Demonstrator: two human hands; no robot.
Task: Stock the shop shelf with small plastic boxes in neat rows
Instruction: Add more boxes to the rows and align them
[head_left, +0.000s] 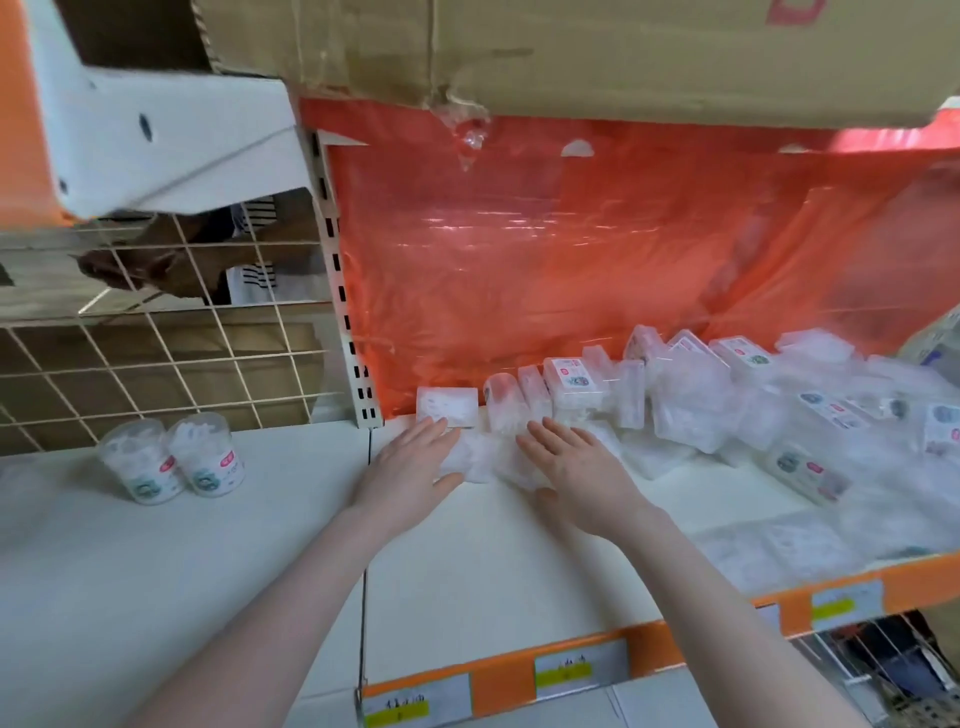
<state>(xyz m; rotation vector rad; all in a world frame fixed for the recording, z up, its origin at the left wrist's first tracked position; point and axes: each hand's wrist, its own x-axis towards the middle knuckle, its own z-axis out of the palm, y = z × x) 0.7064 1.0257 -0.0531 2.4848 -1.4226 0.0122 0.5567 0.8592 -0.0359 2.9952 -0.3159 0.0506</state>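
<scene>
Both arms reach forward over the white shelf (493, 571), palms down. The left hand (415, 462) lies flat with fingers straight, spread on a clear box (475, 460), fingertips touching an upright box (448, 407) at the back wall. The right hand (574, 462), fingers straight too, presses a second flat box (511, 462) just beside the first. At 2 o'clock from the hands a jumbled pile of boxes (727, 405) crowds the shelf. At 9 o'clock stand two round tubs (171, 460), side by side.

Both forearms are bare with no sleeves in sight, and the left hand (415, 462) and right hand (576, 467) wear nothing.
</scene>
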